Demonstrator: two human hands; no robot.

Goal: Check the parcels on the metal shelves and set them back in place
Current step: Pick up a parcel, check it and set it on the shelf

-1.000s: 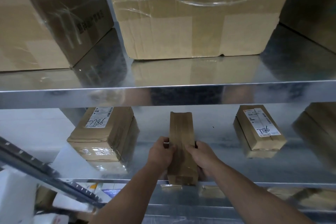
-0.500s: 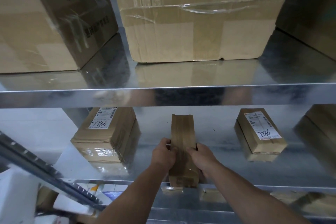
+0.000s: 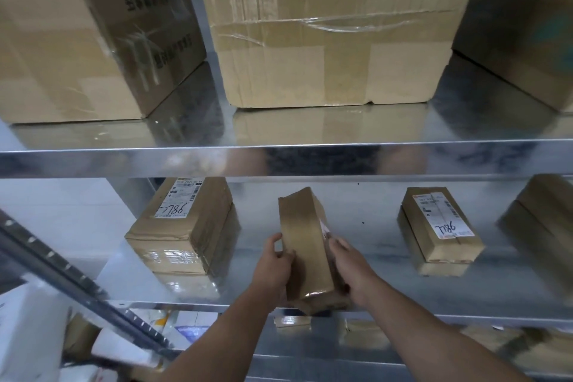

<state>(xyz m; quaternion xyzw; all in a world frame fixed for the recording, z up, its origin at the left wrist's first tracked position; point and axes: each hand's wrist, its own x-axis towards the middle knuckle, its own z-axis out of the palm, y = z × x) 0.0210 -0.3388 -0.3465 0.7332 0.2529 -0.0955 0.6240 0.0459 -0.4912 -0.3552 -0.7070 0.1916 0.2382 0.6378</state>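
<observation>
Where it is taped, the parcel (image 3: 305, 245) shines.

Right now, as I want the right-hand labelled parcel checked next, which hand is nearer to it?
Right. The right hand grips the right side of the middle parcel, with the labelled parcel lying further right; the left hand grips the left side, farther away.

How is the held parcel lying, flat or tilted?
Tilted: the parcel, gripped by left hand and right hand, leans askew, its right side label partly showing.
</observation>
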